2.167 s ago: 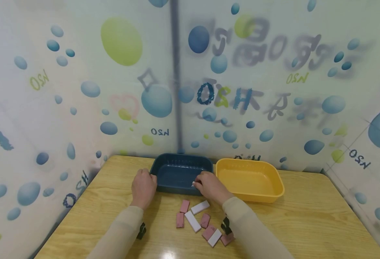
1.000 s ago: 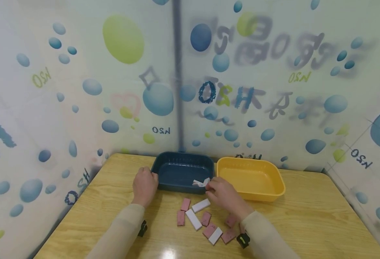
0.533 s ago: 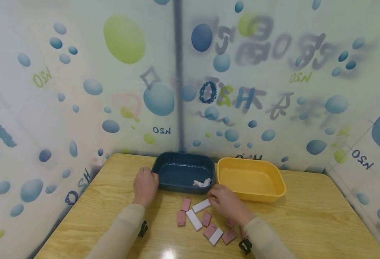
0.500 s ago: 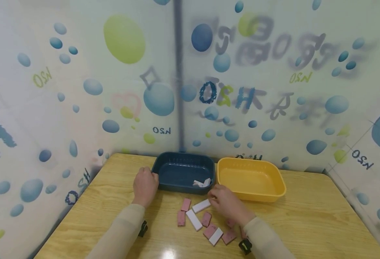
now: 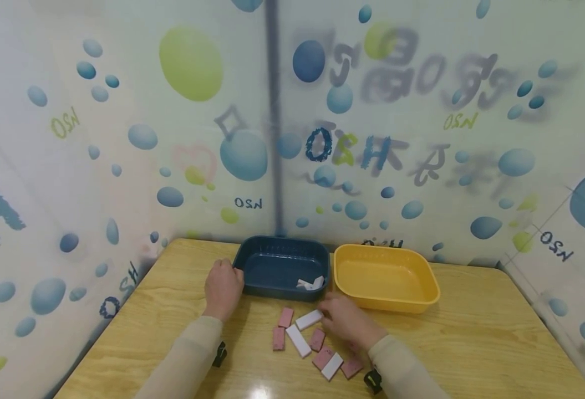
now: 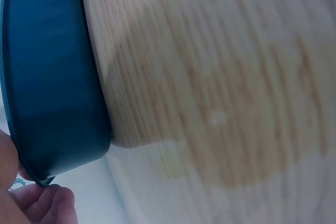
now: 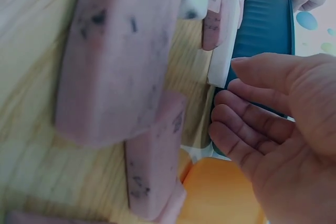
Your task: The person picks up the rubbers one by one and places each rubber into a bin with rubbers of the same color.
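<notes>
My left hand (image 5: 224, 289) grips the left rim of the dark blue tray (image 5: 282, 293); the left wrist view shows thumb and fingers around the tray's edge (image 6: 44, 179). Crumpled white scraps (image 5: 311, 284) lie in the tray's front right corner. My right hand (image 5: 349, 318) is low over the table, fingertips right at the right end of a white eraser (image 5: 309, 320). In the right wrist view its thumb (image 7: 262, 69) and bent fingers stand apart beside that eraser. Another white eraser (image 5: 298, 341) and several smudged pink erasers (image 5: 285, 317) lie close by.
A yellow tray (image 5: 387, 303) stands just right of the blue one, near the table's back edge. A white eraser (image 5: 332, 366) rests over a pink eraser (image 5: 323, 357) in front. Under my right forearm, more pink erasers (image 5: 352, 367) are partly hidden. A printed curtain (image 5: 422, 221) surrounds the wooden table.
My right hand has released the white scraps into the blue tray, then moved down and forward off the tray to the white eraser's end. My left hand stays on the rim.
</notes>
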`<state>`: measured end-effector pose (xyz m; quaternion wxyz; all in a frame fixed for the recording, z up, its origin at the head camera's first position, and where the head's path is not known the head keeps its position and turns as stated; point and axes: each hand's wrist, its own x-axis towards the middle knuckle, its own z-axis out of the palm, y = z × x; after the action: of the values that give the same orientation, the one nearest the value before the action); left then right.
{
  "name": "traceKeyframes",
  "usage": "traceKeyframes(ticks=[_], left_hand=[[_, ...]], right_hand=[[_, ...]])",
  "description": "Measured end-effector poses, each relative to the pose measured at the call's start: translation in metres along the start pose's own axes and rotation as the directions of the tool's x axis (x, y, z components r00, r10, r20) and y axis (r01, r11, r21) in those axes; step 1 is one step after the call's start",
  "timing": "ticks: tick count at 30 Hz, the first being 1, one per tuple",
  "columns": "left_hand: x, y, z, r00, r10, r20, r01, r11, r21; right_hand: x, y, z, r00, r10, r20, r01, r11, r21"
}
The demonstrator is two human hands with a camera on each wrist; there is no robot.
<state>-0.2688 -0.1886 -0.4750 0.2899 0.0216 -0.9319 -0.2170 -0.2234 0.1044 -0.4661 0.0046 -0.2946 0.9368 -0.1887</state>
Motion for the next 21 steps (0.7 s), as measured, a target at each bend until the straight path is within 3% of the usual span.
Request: traceKeyframes(ticks=[11,21], left_hand=[[0.001,-0.001,0.001,1.000,-0.002,0.012,0.002,1.000,0.013],[0.000,-0.002,0.000,1.000,0.004,0.003,-0.004,1.000,0.016]], right_hand=[[0.006,0.001,0.007,1.000,0.010,0.021,-0.009,0.998,-0.065],[0.018,-0.012,0.010,0.986,0.152,0.070,-0.141,0.979,-0.147]])
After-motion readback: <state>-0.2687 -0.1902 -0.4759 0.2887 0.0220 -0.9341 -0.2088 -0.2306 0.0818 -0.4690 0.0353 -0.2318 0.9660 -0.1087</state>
